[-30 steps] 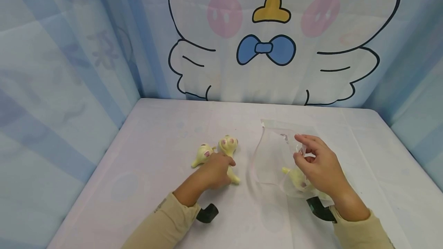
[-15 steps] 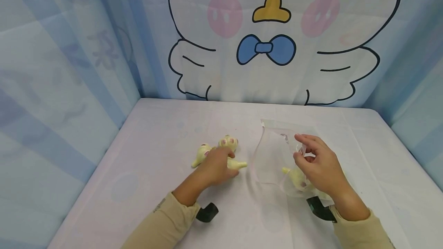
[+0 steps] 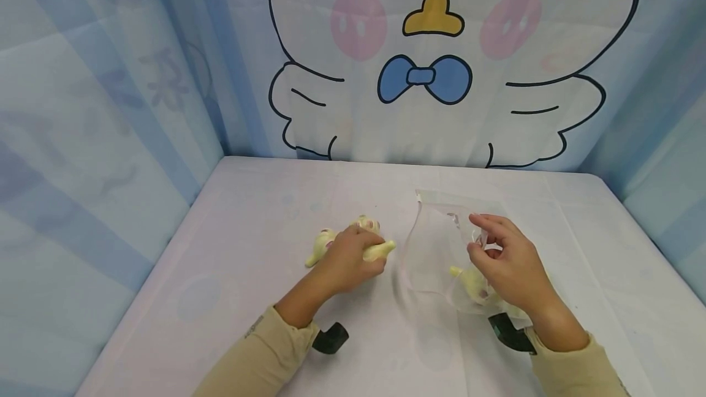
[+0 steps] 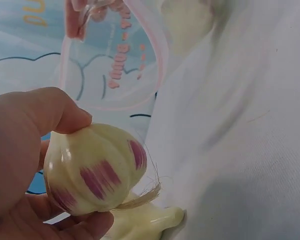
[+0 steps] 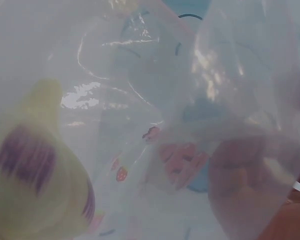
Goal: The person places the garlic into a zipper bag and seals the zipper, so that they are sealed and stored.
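Observation:
My left hand (image 3: pixel 349 265) grips a pale yellow garlic bulb (image 4: pixel 92 170) with purple streaks and a tuft of dry roots. In the head view its stem end (image 3: pixel 380 251) points right. Partly behind this hand lie two more garlic bulbs, one on the left (image 3: pixel 320 247) and one at the back (image 3: pixel 366 223). My right hand (image 3: pixel 510 265) pinches the edge of a clear plastic bag (image 3: pixel 432 250) with pink edging, its mouth spread toward the left. Inside the bag lies a garlic bulb (image 5: pixel 35 175), seen through the film below the right hand in the head view.
All this is on a table with a white cloth (image 3: pixel 265 201). Behind the table hangs a curtain (image 3: pixel 353 115) with a cartoon figure. Blue patterned curtains (image 3: pixel 110 139) close off the sides. A dark wrist mount (image 3: pixel 331 339) juts from the left sleeve.
My left hand has picked out one garlic bulb and turned it, so its stem swings from pointing toward me to pointing right and slightly up. The right hand and bag stay still.

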Available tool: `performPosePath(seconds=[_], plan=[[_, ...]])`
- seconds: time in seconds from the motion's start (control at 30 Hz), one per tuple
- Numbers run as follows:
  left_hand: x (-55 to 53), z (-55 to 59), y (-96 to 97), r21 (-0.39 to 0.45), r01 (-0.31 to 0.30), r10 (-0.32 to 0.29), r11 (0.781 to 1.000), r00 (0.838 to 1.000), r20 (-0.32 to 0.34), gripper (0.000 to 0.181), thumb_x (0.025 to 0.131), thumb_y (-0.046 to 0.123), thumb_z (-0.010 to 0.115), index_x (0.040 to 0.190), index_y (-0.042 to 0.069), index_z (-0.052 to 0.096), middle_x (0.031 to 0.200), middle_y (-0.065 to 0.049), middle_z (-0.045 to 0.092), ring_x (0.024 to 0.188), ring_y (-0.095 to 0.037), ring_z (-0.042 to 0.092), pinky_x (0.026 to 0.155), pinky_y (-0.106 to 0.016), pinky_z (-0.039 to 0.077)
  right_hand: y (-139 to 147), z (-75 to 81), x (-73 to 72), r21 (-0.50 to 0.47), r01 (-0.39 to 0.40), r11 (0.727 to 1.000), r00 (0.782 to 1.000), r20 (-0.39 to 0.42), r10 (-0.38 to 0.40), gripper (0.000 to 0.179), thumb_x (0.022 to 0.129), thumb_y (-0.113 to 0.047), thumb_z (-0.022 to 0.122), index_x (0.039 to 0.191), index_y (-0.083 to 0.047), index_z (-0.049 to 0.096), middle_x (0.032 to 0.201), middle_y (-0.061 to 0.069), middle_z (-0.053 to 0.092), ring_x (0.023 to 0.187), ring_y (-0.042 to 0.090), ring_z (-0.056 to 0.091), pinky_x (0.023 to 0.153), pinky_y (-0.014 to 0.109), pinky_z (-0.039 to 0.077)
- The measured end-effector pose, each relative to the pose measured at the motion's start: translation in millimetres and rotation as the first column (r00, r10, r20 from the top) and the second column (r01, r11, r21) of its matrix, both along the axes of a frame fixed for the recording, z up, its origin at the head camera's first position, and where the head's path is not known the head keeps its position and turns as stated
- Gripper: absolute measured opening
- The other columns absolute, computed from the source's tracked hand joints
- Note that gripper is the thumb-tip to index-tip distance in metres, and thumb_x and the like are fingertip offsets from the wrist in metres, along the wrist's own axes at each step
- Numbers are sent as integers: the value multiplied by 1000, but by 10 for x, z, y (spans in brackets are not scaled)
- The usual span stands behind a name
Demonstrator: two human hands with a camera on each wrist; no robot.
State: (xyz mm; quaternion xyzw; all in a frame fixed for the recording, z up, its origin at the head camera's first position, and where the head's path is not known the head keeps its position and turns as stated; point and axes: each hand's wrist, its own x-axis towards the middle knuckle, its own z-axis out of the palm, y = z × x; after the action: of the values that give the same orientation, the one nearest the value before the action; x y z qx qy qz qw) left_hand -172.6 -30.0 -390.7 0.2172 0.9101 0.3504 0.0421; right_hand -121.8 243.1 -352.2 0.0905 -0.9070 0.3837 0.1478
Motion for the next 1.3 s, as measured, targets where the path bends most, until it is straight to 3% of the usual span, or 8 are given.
performPosePath(seconds=[0.1,0.23,0.3,0.53,0.83,1.0,1.17,1.3], plan=[[3,15,-8,37,21,-21,999,1000,-9,28,91,21,70,117,13,72,122,-8,60,105,-23,55,75,-36,45,-5,4,-1,0,0,1000,1000,-4,0,42,95,-5,64,134,7,58,133,17,54,88,13,47,75,5,44],[11,42,-11,81,32,-31,996,999,-14,26,91,21,71,115,12,74,134,-9,57,125,-26,51,91,-44,46,-3,-4,-3,2,1,1000,1000,-4,-1,43,94,-5,65,134,8,58,134,18,54,87,12,47,75,4,43],[19,55,-9,93,18,-18,996,1000,2,24,90,22,73,113,13,75,133,-9,55,127,-28,47,94,-49,44,0,-12,-4,3,2,1000,1000,-1,-2,43,94,-6,65,134,8,57,134,19,53,87,12,46,74,4,43],[31,69,-7,107,-14,18,994,999,-36,22,88,23,77,108,15,77,106,-2,52,104,-23,47,80,-38,42,-5,-17,-4,0,3,1000,1000,5,-3,43,95,-6,65,135,8,57,134,18,53,87,12,46,74,4,43],[28,71,-26,149,29,-19,988,998,-67,25,88,16,79,112,9,77,101,-2,61,95,-18,59,81,-29,50,-5,-20,-4,-3,2,1000,1000,3,-2,43,95,-6,64,135,8,57,134,19,53,87,12,46,74,4,43],[29,77,-25,159,15,-2,987,997,-81,23,90,17,77,112,10,76,100,-2,63,91,-17,61,76,-26,51,-1,-23,-2,-5,3,1000,1000,5,-3,43,95,-6,64,135,8,57,134,18,53,87,12,46,74,4,43],[44,88,-24,204,-7,22,979,997,-70,21,91,15,76,110,8,76,101,-3,65,88,-16,61,72,-24,51,2,-23,0,-6,2,1000,1000,4,-2,43,95,-5,64,135,8,57,135,18,53,88,12,46,75,4,43],[54,83,-18,257,-31,58,966,994,-98,17,90,10,75,106,6,76,101,-5,66,84,-16,61,70,-23,52,6,-29,1,-2,1,1000,1000,1,-1,43,95,-5,64,135,8,57,134,19,53,88,12,46,75,4,43]])
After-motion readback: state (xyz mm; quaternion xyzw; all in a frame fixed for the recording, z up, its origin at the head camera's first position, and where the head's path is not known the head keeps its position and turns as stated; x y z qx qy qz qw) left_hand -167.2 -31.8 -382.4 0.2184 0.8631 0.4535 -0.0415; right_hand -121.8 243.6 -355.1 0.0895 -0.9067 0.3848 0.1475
